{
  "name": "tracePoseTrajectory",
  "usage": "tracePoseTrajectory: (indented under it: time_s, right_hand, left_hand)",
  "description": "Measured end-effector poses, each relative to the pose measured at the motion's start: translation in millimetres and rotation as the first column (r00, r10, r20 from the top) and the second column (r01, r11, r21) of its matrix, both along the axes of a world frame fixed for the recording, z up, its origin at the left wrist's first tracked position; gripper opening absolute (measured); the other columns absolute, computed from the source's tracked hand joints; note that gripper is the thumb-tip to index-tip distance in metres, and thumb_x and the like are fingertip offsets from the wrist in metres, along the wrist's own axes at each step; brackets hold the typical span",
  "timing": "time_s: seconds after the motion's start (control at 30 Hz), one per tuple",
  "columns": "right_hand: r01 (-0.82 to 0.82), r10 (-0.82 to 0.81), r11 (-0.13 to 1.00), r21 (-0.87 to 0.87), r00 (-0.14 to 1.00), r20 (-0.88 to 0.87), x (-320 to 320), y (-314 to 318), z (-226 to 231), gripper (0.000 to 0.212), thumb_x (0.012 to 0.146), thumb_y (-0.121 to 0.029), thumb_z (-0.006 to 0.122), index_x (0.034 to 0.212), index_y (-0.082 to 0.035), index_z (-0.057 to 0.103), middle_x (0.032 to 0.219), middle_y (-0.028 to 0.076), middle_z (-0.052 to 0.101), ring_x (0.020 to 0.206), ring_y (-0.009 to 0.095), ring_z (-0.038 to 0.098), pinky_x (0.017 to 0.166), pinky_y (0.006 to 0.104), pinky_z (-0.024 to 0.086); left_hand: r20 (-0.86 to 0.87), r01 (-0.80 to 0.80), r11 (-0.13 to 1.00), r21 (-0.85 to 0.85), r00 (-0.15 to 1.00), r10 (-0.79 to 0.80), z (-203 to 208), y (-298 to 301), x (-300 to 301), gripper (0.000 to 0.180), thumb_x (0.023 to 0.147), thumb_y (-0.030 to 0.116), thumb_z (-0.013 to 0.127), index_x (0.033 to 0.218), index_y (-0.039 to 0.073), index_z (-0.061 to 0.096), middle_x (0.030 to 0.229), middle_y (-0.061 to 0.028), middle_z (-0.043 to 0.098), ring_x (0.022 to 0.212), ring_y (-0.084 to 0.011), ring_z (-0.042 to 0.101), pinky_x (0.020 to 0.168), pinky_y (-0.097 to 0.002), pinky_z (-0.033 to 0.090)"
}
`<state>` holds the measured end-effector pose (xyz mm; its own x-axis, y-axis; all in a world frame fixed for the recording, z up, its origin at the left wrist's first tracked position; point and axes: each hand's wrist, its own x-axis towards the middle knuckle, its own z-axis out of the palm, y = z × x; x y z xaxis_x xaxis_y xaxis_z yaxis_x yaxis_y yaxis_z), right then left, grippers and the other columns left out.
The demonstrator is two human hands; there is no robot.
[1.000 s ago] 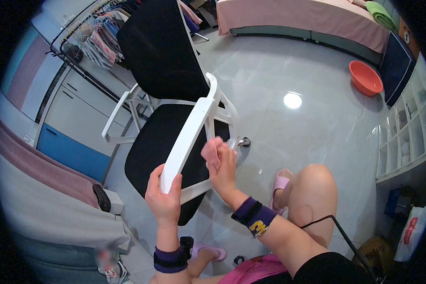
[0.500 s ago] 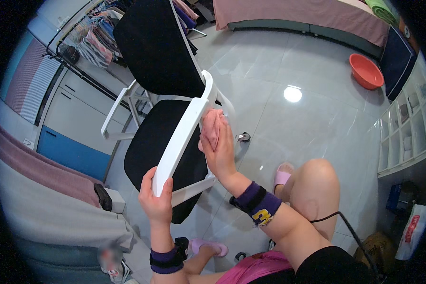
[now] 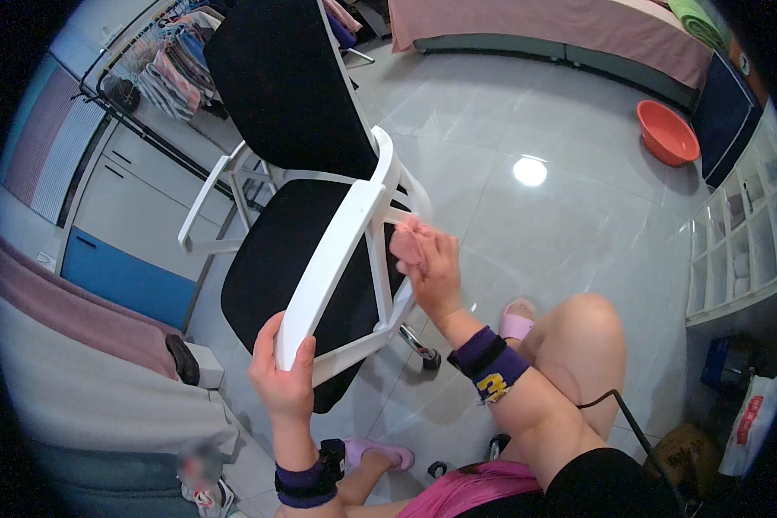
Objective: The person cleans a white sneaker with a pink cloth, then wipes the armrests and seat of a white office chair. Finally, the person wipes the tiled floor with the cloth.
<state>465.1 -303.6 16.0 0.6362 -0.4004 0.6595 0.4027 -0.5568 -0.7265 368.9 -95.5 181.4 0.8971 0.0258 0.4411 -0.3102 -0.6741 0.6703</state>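
Left hand [image 3: 282,380] clasps the white armrest end [image 3: 302,321]; right hand [image 3: 440,281] holds a pink cloth [image 3: 408,244]. Floor [image 3: 535,224] stretches rightward to a red basin [image 3: 667,132].

Chair [image 3: 302,233]: black seat [image 3: 272,259], black back [image 3: 285,95]; white arms [image 3: 332,268]. At chair's near arm: pink cloth [image 3: 408,244]. Right of chair: orange-red basin [image 3: 667,134], grey floor [image 3: 535,233]. Left of chair: off-white cabinet [image 3: 142,203], blue lower panel [image 3: 128,270]. Near side of chair: purple wristbands [image 3: 302,488], one yellow-marked.
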Motion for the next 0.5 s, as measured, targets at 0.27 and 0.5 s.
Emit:
tracePoseTrajectory:
  time_s: [0.27, 0.5]
  right_hand:
    - [0.02, -0.013, 0.999, 0.044, 0.987, -0.159, -12.4, 9.8, -43.8, 0.039, 0.086, -0.015, 0.064, 0.125, -0.008, 0.065, 0.124, 0.019, 0.051, 0.113, 0.039, 0.049, 0.098, 0.0441, 0.043]
    - [-0.156, 0.173, 0.984, 0.09, 0.956, -0.238, -76.0, 59.8, -28.5, 0.061, 0.082, -0.015, 0.069, 0.141, -0.008, 0.055, 0.118, 0.018, 0.052, 0.108, 0.037, 0.054, 0.095, 0.0414, 0.047]
  left_hand:
    - [0.029, 0.006, 1.0, 0.008, 1.0, -0.006, -8.0, 2.8, 2.9, 0.043, 0.087, 0.022, 0.075, 0.12, -0.002, 0.064, 0.108, -0.0158, 0.069, 0.096, -0.025, 0.066, 0.087, -0.0356, 0.051]
    - [0.009, 0.02, 1.0, 0.013, 1.0, -0.02, -7.5, 22.9, -3.6, 0.043, 0.09, 0.025, 0.071, 0.125, 0.001, 0.063, 0.105, -0.0091, 0.066, 0.094, -0.0162, 0.061, 0.084, -0.0286, 0.048]
